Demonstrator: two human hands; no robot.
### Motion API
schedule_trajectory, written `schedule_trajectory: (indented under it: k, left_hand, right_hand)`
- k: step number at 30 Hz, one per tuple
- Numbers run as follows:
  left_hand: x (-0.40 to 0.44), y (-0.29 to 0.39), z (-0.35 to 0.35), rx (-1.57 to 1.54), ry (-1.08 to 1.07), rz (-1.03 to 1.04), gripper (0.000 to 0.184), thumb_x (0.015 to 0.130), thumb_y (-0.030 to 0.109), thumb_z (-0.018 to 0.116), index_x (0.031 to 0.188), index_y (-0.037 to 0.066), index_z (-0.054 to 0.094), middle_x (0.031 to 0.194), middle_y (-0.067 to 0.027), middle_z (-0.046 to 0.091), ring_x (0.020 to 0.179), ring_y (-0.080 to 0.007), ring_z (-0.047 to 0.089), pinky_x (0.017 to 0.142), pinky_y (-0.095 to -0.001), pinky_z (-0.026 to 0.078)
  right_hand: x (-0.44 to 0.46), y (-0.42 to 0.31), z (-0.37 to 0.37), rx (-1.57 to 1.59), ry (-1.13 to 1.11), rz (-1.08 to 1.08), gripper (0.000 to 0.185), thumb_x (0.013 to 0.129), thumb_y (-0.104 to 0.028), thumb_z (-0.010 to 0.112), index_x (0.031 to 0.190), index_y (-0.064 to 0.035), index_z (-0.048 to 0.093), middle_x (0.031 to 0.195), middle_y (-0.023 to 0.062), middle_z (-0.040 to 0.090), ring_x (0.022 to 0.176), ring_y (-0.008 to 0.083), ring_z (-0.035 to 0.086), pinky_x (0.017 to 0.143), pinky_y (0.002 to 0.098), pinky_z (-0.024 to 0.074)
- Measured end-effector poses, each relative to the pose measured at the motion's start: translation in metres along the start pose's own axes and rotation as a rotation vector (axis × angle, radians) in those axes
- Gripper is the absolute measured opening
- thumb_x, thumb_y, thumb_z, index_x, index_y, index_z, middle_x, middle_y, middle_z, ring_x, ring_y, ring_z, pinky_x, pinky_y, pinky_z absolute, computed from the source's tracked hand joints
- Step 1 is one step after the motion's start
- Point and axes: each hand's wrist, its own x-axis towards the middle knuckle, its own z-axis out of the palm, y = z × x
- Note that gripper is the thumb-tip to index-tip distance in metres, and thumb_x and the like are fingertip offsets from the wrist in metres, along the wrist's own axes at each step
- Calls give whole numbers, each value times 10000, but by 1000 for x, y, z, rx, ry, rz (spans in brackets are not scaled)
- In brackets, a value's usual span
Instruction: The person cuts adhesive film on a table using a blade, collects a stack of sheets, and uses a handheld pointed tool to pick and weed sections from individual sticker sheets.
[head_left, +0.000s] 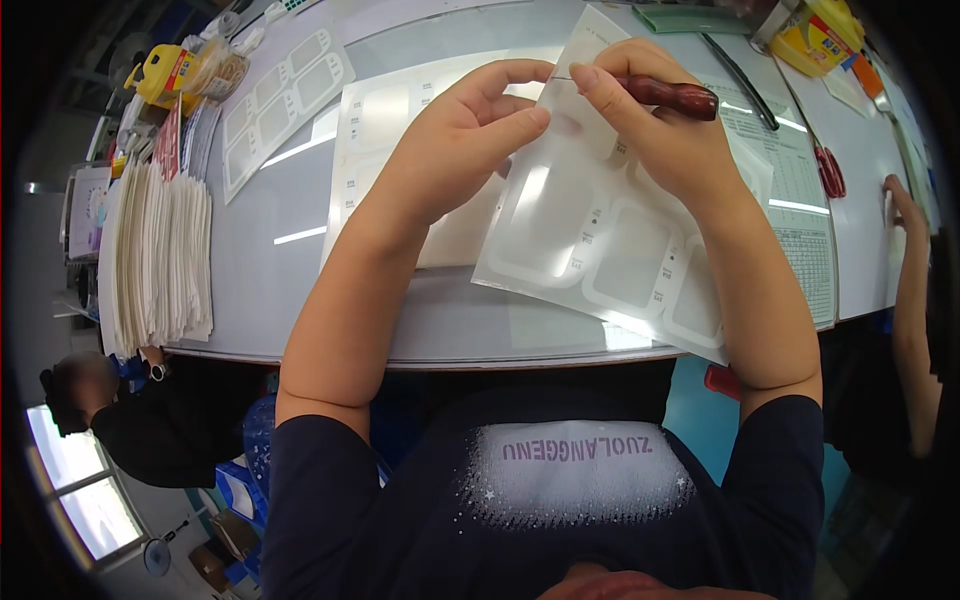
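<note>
A translucent printed plastic sheet (545,225) with rounded window shapes is lifted and tilted above the table. My left hand (455,140) grips its left edge, the thumb by the edge and some fingertips partly hidden behind the sheet. My right hand (680,140) is closed around an awl (675,97) with a dark red turned handle and a thin metal tip. That tip lies at the sheet's upper left edge, close to my left index fingertip. Beneath, more similar sheets (375,135) lie on the table.
A stack of white sheets (155,255) stands at left. Another windowed sheet (285,90) lies behind it. Yellow containers (165,75) sit at the far left and right. A black pen-like strip (740,80), printed papers (800,220) and red-handled tool (829,172) lie right. People sit on both sides.
</note>
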Motion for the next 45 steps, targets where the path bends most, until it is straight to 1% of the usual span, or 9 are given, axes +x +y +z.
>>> schedule_trajectory:
  k: [7, 14, 22, 29, 33, 36, 40, 41, 45]
  left_hand:
    - [-1, -1, 4, -4, 26, 46, 421, 940, 211, 641, 1325, 57, 567, 860, 6, 676, 791, -44, 582, 676, -210, 443]
    - [0, -5, 4, 51, 36, 62, 427, 943, 185, 639, 1336, 45, 549, 849, -1, 681, 751, -40, 573, 665, -204, 434]
    - [-3, 3, 2, 46, 99, 31, 686, 899, 192, 691, 1479, 17, 371, 878, -49, 684, 745, -75, 577, 648, -226, 439]
    - [3, 1, -19, 21, 56, 127, 642, 896, 132, 646, 1455, -16, 367, 907, -77, 701, 761, -106, 602, 679, -268, 482]
    - [4, 7, -46, -176, 240, 356, 529, 933, 90, 606, 1419, 21, 409, 929, -66, 693, 792, -94, 611, 705, -247, 483]
    - [6, 8, -57, -276, 345, 483, 525, 949, 77, 586, 1425, 28, 368, 989, -95, 702, 853, -113, 633, 778, -268, 513]
    - [8, 8, -53, -345, 381, 552, 539, 949, 35, 573, 1431, 31, 331, 1039, -108, 702, 877, -128, 640, 829, -299, 525]
    - [8, 8, -55, -76, 397, 534, 602, 1009, 261, 538, 1489, 29, 258, 1141, -156, 675, 887, -157, 650, 826, -307, 527]
    - [0, 16, -51, -714, 10, 519, 900, 949, 699, 336, 1541, 36, 198, 1307, -215, 586, 1009, -240, 650, 872, -361, 520]
  right_hand:
    - [-2, -3, 4, -93, 25, -181, 161, 859, -192, 718, 837, -41, 667, 814, 35, 603, 711, 151, 556, 655, 293, 448]
    - [-3, -7, 7, -187, 21, -202, 128, 858, -138, 707, 833, -30, 643, 777, 46, 571, 698, 175, 539, 641, 289, 430]
    - [-2, -11, 6, -154, 102, -269, 138, 853, -149, 721, 813, -38, 649, 739, 29, 574, 657, 153, 535, 613, 283, 429]
    - [11, 1, -42, -78, 377, -110, 195, 947, -245, 643, 899, -63, 692, 828, 28, 685, 762, 108, 616, 686, 247, 460]
    - [30, 22, -85, 180, 650, -26, 229, 964, -280, 623, 991, -66, 700, 887, 30, 715, 841, 110, 650, 755, 249, 478]
    - [40, 48, -109, 177, 645, 65, 340, 958, -343, 638, 1118, -45, 669, 998, 67, 726, 996, 143, 656, 901, 319, 470]
    - [36, 57, -96, 295, 344, 352, 383, 921, -386, 693, 1114, -55, 671, 1078, 41, 684, 1006, 127, 609, 899, 302, 454]
    - [35, 56, -94, 326, 336, 350, 366, 919, -366, 698, 1111, -55, 671, 1067, 29, 675, 1001, 116, 595, 893, 290, 449]
    - [37, 61, -101, 473, 336, 319, 295, 916, -305, 708, 1077, -60, 682, 1023, 1, 661, 972, 81, 570, 858, 242, 441]
